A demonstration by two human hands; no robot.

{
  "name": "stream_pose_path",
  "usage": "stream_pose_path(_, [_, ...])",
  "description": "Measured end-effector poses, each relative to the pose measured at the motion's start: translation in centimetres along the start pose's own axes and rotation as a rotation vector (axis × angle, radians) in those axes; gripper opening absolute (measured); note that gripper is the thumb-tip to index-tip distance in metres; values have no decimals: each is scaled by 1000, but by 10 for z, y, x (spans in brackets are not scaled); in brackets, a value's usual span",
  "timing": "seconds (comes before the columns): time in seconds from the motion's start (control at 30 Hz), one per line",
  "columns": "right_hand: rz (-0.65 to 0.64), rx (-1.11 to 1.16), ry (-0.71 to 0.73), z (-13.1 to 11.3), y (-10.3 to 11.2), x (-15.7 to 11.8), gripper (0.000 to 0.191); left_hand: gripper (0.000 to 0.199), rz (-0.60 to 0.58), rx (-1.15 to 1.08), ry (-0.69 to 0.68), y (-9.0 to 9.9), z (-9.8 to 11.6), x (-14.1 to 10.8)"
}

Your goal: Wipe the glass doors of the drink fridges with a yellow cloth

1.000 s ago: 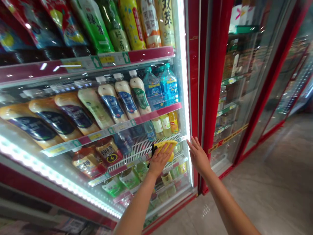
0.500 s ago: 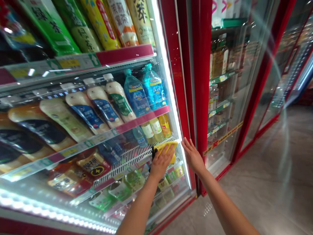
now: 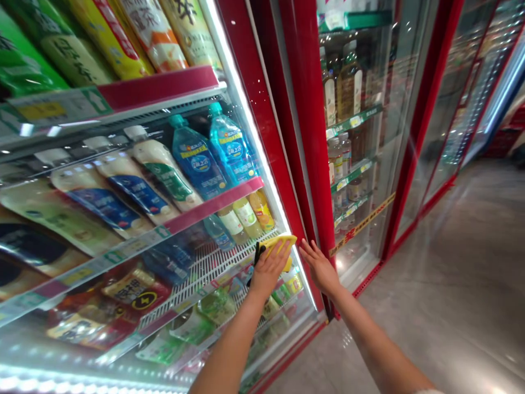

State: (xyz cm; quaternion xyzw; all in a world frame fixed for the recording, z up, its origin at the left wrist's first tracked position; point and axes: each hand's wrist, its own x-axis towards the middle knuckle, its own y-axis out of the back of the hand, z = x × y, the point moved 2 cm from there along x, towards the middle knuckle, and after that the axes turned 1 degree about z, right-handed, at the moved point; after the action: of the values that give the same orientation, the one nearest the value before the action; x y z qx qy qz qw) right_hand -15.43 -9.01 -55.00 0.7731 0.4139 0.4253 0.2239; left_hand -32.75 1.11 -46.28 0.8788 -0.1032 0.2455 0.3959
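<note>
View on my feed has swung right: the shelves slide off leftward and more of the next cabinet shows. The yellow cloth (image 3: 275, 240) sits at nearly the same spot in view, so against the cooler it has shifted toward the bright light strip (image 3: 264, 158) at the right edge. My reading: the work under the cloth is now at that edge, with little room left on that side.

Left hand (image 3: 266, 271): palm down over the cloth, fingers laid out straight, no clench. It looks pressed rather than pinched; underside hidden from me, contact with the glass likely but not certain. Right hand (image 3: 322, 268): holding nothing I can see, fingers loosely spread before the red frame (image 3: 256, 87). Touching or just short of it, I can't tell.

Cloth location: in front of the wire shelf (image 3: 205, 262), low, near its right end, below the blue bottles (image 3: 233, 145). Long axis runs roughly crosswise in my view, tipped slightly up to the right; black edge (image 3: 258, 251) at the left end, yellow corner pointing right, at the strip.
</note>
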Motion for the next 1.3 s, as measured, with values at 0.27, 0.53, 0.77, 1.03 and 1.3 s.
stream_pose_path(0.27, [-96, -19, -89, 15, 2, -22, 77, 69, -21, -48, 39, -11, 7, 55])
stream_pose_path(0.53, [-68, -16, -119, 30, 16, -41, 79, 67, -27, -67, -113, -29, 30, 38])
stream_pose_path(0.77, [-23, -8, -94, 21, 22, -35, 76, 62, -49, -56, -35, -21, 21, 53])
stream_pose_path(1.03, [-1, 15, 19, -5, 38, -20, 73, 68, -43, -23, -44, 19, -15, -25])
stream_pose_path(1.3, [11, 44, 148, -50, 34, 1, 77, 66, -99, 56, 157, 26, -15, -100])
